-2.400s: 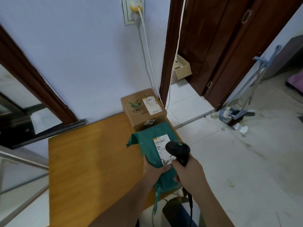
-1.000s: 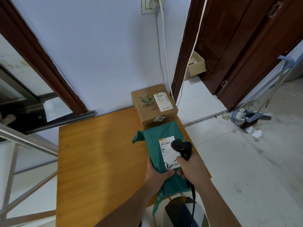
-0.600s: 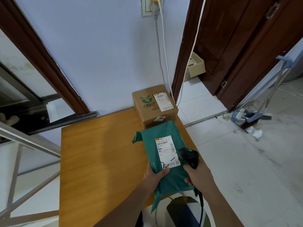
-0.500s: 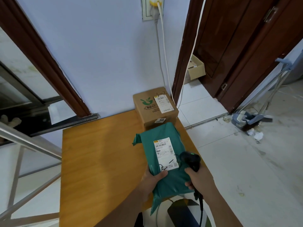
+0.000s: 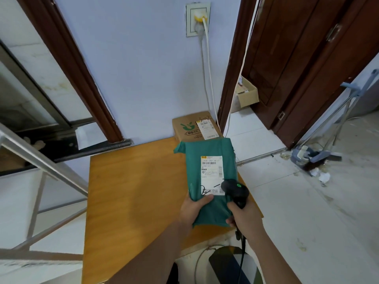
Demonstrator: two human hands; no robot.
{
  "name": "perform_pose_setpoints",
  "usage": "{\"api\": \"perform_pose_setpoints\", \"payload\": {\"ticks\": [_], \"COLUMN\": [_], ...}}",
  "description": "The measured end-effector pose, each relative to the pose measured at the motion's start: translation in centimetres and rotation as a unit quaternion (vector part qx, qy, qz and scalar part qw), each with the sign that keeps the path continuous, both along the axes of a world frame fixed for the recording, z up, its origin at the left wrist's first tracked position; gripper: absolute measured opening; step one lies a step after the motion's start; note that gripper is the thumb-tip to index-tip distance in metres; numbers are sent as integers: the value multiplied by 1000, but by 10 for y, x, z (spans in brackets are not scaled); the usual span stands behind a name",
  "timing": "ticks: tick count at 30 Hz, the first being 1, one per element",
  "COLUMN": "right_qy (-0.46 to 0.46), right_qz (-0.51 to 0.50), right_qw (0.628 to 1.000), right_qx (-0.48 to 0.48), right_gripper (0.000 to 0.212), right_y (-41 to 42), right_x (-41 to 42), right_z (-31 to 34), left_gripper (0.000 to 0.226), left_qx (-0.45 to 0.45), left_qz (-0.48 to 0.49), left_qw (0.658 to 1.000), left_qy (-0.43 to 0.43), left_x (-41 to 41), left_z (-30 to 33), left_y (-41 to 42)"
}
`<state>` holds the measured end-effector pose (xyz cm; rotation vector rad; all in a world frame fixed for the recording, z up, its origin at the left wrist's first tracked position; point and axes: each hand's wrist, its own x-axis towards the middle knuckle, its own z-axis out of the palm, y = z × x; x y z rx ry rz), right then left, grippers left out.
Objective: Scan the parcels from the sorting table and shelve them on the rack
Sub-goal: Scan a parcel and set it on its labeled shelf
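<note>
Now | left hand point(image 5: 191, 210) grips green parcel point(image 5: 207, 152) | right hand point(image 5: 247, 217) grips scanner point(image 5: 234, 190) | table point(image 5: 131, 191) left half bare

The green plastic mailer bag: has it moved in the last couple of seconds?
Yes. The green plastic mailer bag has been lifted away from the wooden table, and its far end now overlaps the cardboard box.

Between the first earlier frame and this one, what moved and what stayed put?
The scanner in the right hand slid back off the middle of the white label toward its lower right corner. The green parcel now covers more of the cardboard box behind it. Both grips stayed: left hand on the parcel, right on the scanner. The box remains at the table's far edge.
</note>
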<state>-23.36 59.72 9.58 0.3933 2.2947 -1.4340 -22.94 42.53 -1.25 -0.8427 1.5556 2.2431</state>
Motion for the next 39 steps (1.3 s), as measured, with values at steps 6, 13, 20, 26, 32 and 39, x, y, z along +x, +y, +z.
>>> {"api": "perform_pose_setpoints", "payload": {"ticks": [6,13,20,26,32,39], "right_qy": [87,149,165,141,120,129], "right_qz": [82,165,188,228,335,433], "right_qw": [993,975,966,959,928,883], "right_qx": [4,0,-64,-88,-110,-128], "right_gripper": [7,5,15,13,11,20], "right_y": [-17,-45,-79,-121,-158,-175], "right_x": [20,72,146,229,297,357], "right_z": [56,97,109,102,97,95], "left_gripper": [96,101,101,89,85,90], "left_qx": [-13,-38,-88,-117,-153,-183], "left_qz": [64,100,129,174,279,392], "left_qw": [992,982,967,954,931,885], "left_qy": [104,157,200,214,179,169], "left_x": [20,83,166,276,385,480], "left_z": [45,96,123,129,133,132], "left_y": [-15,-50,-96,-132,-150,-138]}}
